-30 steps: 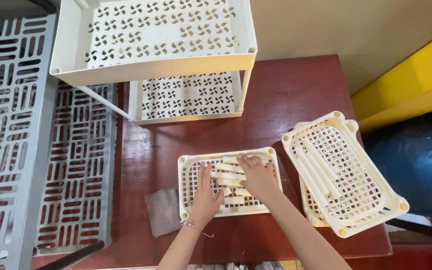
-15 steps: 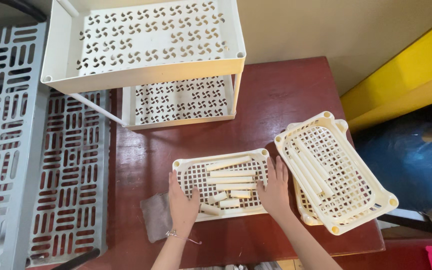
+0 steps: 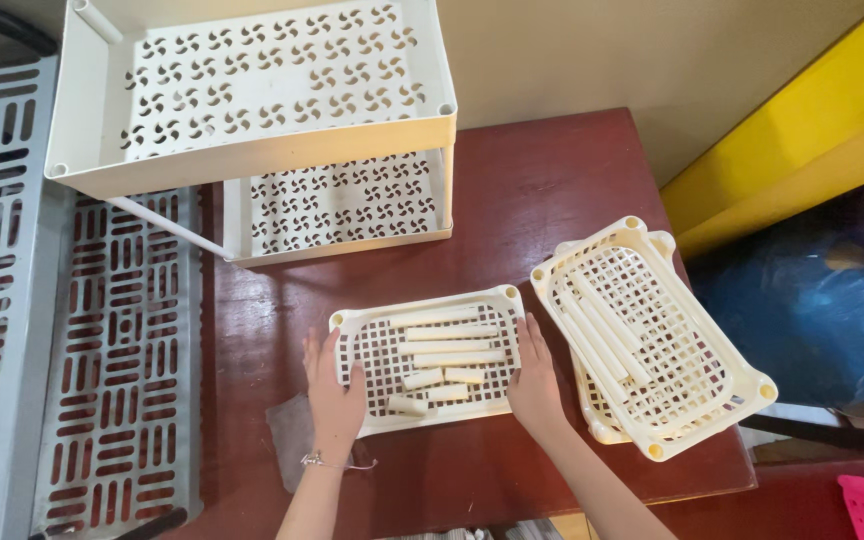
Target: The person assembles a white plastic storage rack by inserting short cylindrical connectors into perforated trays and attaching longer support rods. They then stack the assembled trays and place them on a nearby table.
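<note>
Cream tray [image 3: 430,362], small, perforated, lying flat on dark red table [image 3: 552,190] near its front edge, held at both short ends. Left hand [image 3: 333,394] laid over left rim, fingers spread and curled onto the edge; right hand [image 3: 535,380] pressed flat against right rim, fingers together. Neither closed into a fist; both gripping the tray only by its rims.

Contents: loose cream tubes [image 3: 444,357], lying crosswise, unsecured. Count: three long, roughly three short; lowest ones partly hard to separate.

Risks, as judged:
- Tilting on a lift: tubes rolling to one end or over the low rim onto table or floor.
- Uneven pull between hands: tray twisting, tubes sliding into a heap.
- Grey cloth [image 3: 293,432] lying under left wrist, partly beneath tray corner: possible snag or drag.
- Larger trays just beside right hand: a knock could shift that tilted stack toward the table edge.

Count of other items:
- Larger cream trays [image 3: 652,335], stacked askew at right: two, upper one holding several long tubes, number unclear.
- Assembled cream shelf unit [image 3: 252,110], rear left: one, two tiers visible.
- Grey slotted panels [image 3: 2,250], far left: at least two.
- Blue bag [image 3: 812,300], right of table: one.
</note>
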